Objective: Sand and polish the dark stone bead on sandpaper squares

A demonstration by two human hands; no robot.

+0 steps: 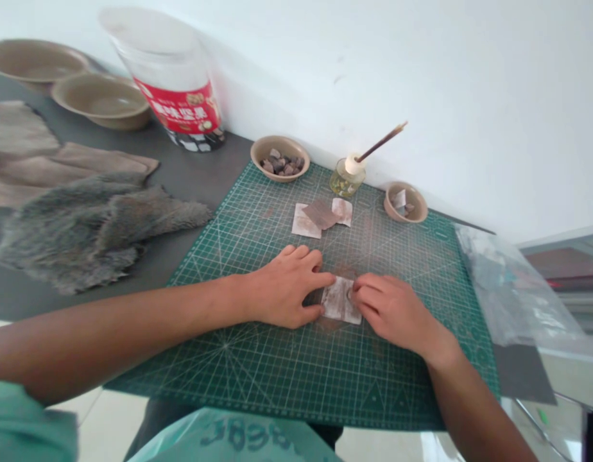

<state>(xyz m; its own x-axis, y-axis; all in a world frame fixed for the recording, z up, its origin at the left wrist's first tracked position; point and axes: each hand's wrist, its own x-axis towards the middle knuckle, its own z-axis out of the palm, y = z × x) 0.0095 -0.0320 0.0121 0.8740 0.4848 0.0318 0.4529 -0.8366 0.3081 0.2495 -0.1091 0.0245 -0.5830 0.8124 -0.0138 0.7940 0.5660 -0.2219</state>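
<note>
On the green cutting mat (258, 378) lies a small whitish square, stained reddish brown, which looks like a piece of sandpaper (339, 305). My left hand (287, 285) holds its left edge down with index finger and thumb, the other fingers curled. My right hand (390, 308) is closed at the square's right side, fingertips pinched together on its surface. Whatever sits under those fingertips is hidden. Beyond my hands rest a stained white piece (306, 222), a brown piece (321, 214) overlapping it, and another white piece (343, 211).
Small bowls of stones (280, 159) and of stones with a paper scrap (405, 203) flank a glass jar (347, 178) with a brush in it. Grey furry cloth (85, 231), larger bowls (101, 102) and a tub (181, 96) stand left. A plastic bag (508, 289) lies right.
</note>
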